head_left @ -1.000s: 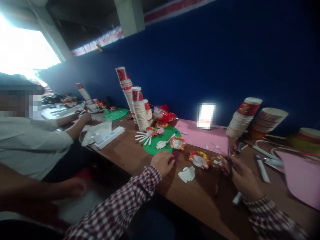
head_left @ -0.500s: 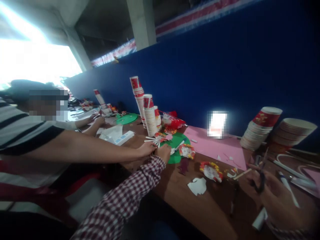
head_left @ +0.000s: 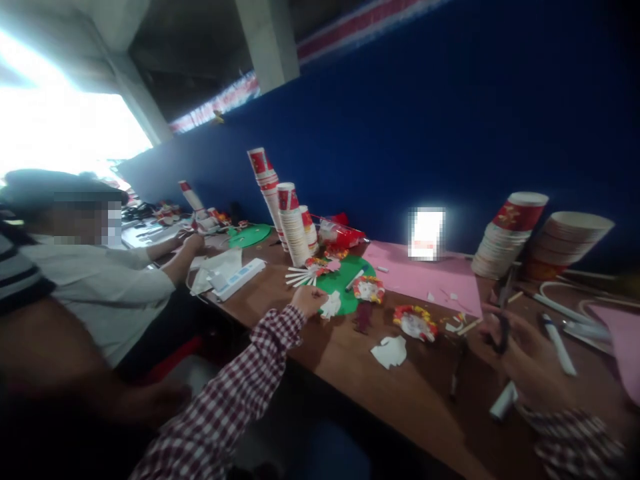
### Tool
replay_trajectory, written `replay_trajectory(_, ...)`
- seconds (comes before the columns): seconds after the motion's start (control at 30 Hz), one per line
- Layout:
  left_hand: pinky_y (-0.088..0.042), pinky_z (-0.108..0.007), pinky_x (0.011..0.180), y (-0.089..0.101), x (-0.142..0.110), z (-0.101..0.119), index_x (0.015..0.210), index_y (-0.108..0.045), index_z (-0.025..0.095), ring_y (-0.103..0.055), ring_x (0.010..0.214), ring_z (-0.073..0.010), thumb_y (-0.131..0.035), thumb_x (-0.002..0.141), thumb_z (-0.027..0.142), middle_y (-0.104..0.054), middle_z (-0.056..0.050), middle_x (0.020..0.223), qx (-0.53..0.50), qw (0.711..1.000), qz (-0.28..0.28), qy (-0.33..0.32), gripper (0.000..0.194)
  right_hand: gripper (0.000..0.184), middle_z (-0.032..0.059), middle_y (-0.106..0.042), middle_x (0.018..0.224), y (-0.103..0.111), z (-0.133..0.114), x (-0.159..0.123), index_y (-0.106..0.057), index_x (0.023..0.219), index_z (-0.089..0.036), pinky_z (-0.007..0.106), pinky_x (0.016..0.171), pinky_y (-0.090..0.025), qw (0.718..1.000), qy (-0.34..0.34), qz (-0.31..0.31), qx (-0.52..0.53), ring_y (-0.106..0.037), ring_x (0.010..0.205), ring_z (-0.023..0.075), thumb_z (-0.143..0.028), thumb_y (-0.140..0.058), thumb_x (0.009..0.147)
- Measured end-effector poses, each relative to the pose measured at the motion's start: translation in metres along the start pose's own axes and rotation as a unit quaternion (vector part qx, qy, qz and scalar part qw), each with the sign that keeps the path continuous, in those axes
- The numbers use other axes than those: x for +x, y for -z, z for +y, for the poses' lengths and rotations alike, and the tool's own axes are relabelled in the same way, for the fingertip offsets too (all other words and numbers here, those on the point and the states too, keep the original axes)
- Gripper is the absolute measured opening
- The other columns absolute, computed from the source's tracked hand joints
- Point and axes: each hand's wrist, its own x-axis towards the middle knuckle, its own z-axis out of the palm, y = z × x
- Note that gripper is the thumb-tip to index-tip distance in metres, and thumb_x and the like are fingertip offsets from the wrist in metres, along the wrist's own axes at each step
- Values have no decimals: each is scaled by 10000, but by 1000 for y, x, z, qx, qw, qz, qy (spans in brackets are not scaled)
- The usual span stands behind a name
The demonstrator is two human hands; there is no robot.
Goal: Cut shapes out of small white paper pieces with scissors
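Observation:
My left hand (head_left: 309, 300), in a red-and-white checked sleeve, is closed in a pinch at the near edge of a green round sheet (head_left: 343, 267). At its fingertips is a white paper cutout (head_left: 331, 305). My right hand (head_left: 525, 360) is wrapped round dark-handled scissors (head_left: 501, 332), blades pointing up. Left of the scissors are a flower-like ring (head_left: 415, 323) with red and yellow edging and another white paper piece (head_left: 389, 351). A similar ring (head_left: 369, 289) lies by the green sheet, and a fan of white strips (head_left: 303, 276) lies beyond my left hand.
Stacks of paper cups (head_left: 295, 230) stand along the blue partition (head_left: 350, 147), with more cups (head_left: 510, 233) at right. Pink paper (head_left: 425, 277) bears a bright blurred panel. Markers (head_left: 559, 343) lie at right. A striped-sleeved arm (head_left: 75, 347) and a seated person (head_left: 100, 287) are at left.
The neighbour's striped-sleeved arm has drawn back to the left, away from my left hand. My left hand has shifted slightly left with the white cutout. The view has turned a little.

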Motion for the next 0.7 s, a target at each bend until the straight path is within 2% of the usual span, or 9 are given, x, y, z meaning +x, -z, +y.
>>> replay_trajectory(0.1,-437,-219,514,-11,-15,29,849,-680,116,-559,557,-118,-550,748,360,-641,-28,634,-51,996,-54,-49,295,353,-6,-578,666,-2,2,0,-637,966,-217,261,494,-464,998,21,-27,47,-531,569,144,-417,-698,682)
replay_trajectory(0.2,-440,-206,549,-35,-26,58,769,-687,118,-578,612,-121,-595,690,351,-660,-36,672,-100,983,-107,-113,263,362,-13,-573,658,-2,4,2,-634,959,-201,266,511,-478,998,28,-24,43,-539,569,138,-426,-697,682)
replay_trajectory(0.3,-434,-206,519,-60,-32,74,706,-683,115,-577,576,-123,-591,678,351,-656,-42,626,-107,974,-158,-118,254,361,-3,-579,665,0,4,4,-631,953,-186,286,530,-488,998,32,-22,41,-544,571,143,-423,-695,688)
replay_trajectory(0.43,-430,-203,505,-79,-27,75,691,-681,114,-577,561,-119,-577,686,336,-664,-52,637,-89,980,-154,-93,246,309,-13,-568,641,0,4,4,-630,939,-204,269,519,-470,998,36,-36,43,-531,571,140,-415,-677,718)
replay_trajectory(0.7,-429,-217,520,-97,-20,66,698,-687,118,-581,611,-143,-614,633,355,-666,-58,657,-54,986,-130,-88,256,324,-20,-584,628,-1,5,2,-634,955,-214,255,484,-453,997,31,-54,41,-530,544,132,-423,-685,713)
